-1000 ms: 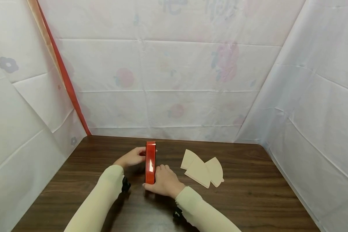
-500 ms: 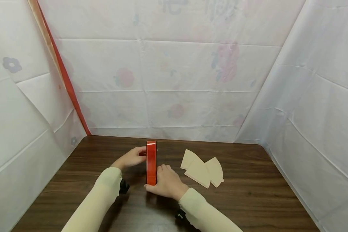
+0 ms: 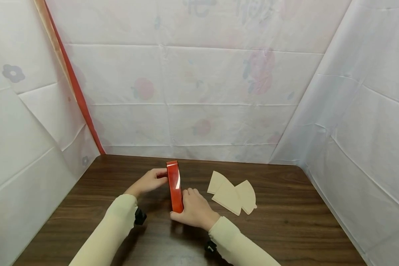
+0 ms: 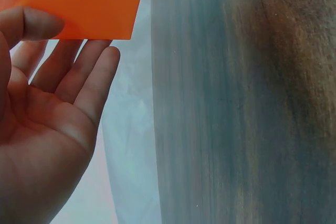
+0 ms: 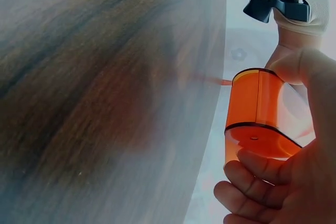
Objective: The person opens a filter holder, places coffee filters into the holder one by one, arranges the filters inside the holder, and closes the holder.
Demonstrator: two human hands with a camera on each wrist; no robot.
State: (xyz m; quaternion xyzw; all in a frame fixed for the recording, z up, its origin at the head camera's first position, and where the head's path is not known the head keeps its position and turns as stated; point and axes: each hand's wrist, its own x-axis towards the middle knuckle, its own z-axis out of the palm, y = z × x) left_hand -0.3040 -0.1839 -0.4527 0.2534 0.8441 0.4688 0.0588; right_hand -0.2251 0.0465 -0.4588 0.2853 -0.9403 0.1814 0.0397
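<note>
Translucent red-orange plastic container with a curved wall and dark rims [image 3: 174, 186]: lower centre of the head view, a little left of middle, its narrow glossy face toward the camera, top end leaning slightly left. Whether it touches the dark brown wood-grain table [image 3: 286, 225] cannot be told.

Left hand [image 3: 147, 182]: at the container's upper left, pinching it. Left wrist view, upper left: thumb over the orange wall, fingers behind its edge.

Right hand [image 3: 196, 209]: at the lower right end, gripping. Right wrist view, right side: thumb above the container, fingers curled beneath.

Three cream, fan-shaped flat pieces [image 3: 228, 197] lie overlapping on the table, right of centre in the lower half of the head view, apart from both hands. White printed cloth [image 3: 203, 85] fills the upper frame.

Step in hand (judged): two-handed holding and angling of the container; the cream pieces are not being handled. The container's inside is not clear in these views.

Next move (judged): calls for steady, light pressure from both hands, since the thin-looking wall might flex or slip; freeing either hand calls for the other to carry the container alone.
</note>
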